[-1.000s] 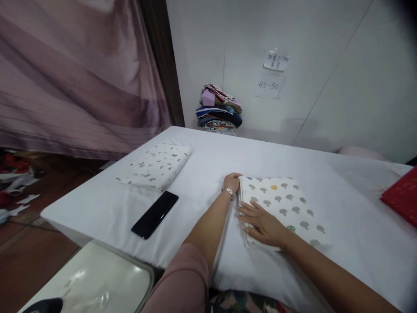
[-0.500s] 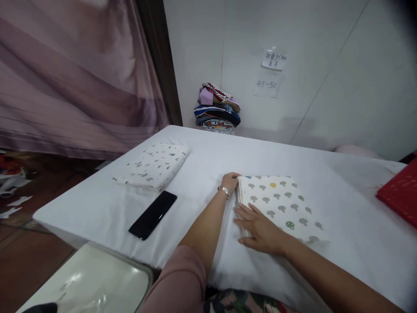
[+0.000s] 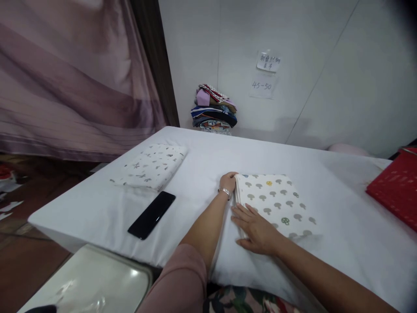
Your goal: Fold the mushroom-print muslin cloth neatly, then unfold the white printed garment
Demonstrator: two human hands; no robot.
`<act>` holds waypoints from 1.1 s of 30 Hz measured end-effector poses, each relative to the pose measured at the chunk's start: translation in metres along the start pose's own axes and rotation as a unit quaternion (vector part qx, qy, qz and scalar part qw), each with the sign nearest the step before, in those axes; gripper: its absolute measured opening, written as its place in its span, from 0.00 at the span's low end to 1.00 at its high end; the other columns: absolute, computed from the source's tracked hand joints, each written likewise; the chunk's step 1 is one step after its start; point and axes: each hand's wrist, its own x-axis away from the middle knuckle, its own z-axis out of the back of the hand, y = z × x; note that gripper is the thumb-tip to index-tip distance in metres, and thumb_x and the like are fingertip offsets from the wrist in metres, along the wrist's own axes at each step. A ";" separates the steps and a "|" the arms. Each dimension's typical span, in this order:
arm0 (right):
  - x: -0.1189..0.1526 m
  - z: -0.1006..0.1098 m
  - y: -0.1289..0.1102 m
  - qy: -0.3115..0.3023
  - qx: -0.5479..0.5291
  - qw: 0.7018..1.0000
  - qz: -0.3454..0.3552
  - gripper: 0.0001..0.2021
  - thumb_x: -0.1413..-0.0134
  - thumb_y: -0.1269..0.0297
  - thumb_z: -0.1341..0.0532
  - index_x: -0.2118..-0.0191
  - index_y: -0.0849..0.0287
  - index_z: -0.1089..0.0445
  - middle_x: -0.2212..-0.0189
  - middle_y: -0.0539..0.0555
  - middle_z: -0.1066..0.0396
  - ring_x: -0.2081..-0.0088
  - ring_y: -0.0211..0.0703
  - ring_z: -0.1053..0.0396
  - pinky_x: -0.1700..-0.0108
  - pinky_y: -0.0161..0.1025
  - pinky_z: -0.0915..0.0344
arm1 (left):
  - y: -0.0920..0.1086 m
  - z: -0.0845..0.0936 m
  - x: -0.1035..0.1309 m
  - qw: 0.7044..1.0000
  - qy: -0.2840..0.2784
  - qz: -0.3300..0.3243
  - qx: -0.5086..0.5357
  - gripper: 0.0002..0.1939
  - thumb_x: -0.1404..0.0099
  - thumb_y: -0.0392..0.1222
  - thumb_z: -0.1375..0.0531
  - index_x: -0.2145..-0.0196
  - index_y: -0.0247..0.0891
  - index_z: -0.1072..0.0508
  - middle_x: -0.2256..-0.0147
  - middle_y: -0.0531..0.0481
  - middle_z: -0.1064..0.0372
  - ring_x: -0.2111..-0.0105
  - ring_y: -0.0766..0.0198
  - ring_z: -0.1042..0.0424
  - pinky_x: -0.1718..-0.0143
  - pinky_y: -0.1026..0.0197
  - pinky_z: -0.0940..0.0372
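Note:
A folded white cloth with grey, yellow and green mushroom prints lies on the white-covered table. At its far left corner is my left hand, with a bracelet at the wrist; its fingers are closed on the cloth's edge. My right hand rests palm down over the near left part of the same cloth, its fingers spread. Part of the cloth's near edge is hidden under that hand and forearm.
Another folded printed cloth and a black phone lie on the left. Red fabric is at the right edge. Stacked clothes stand beyond the table. A pale seat-like surface is at the lower left.
The view has shifted slightly, so more of the red fabric shows. Both hands keep nearly the same places on the mushroom cloth.

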 end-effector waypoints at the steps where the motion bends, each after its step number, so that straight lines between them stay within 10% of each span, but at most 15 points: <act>1: 0.000 0.000 0.000 0.000 0.001 1.000 -0.002 0.32 0.48 0.54 0.43 0.39 0.63 0.44 0.35 0.61 0.59 0.34 0.51 0.68 0.36 0.52 0.69 | 0.000 0.000 0.000 1.000 0.001 0.004 -0.007 0.14 0.44 0.31 0.45 0.64 0.41 0.22 0.64 0.53 0.24 0.63 0.66 0.27 0.59 0.66 0.35; 14: 0.001 0.004 -0.002 0.013 -0.012 1.000 0.007 0.32 0.49 0.51 0.43 0.40 0.61 0.42 0.36 0.62 0.55 0.35 0.53 0.63 0.36 0.54 0.65 | 0.021 0.019 0.005 0.997 -0.065 -0.004 -0.048 0.17 0.45 0.28 0.43 0.58 0.36 0.25 0.59 0.46 0.25 0.61 0.62 0.27 0.55 0.59 0.34; 21: -0.002 0.000 0.000 0.054 0.010 0.998 0.040 0.31 0.51 0.53 0.40 0.41 0.60 0.40 0.39 0.61 0.46 0.37 0.54 0.54 0.37 0.53 0.63 | 0.056 -0.010 0.049 0.926 -0.129 -0.268 -0.231 0.18 0.37 0.39 0.47 0.49 0.44 0.31 0.40 0.51 0.45 0.38 0.58 0.52 0.36 0.51 0.64; 33: 0.017 -0.010 -0.025 0.092 0.018 0.994 0.060 0.26 0.49 0.55 0.42 0.45 0.61 0.36 0.42 0.61 0.42 0.37 0.56 0.56 0.38 0.55 0.60 | 0.039 -0.021 0.041 0.865 -0.201 -0.207 -0.410 0.28 0.34 0.53 0.55 0.39 0.42 0.45 0.36 0.46 0.56 0.36 0.56 0.59 0.37 0.49 0.65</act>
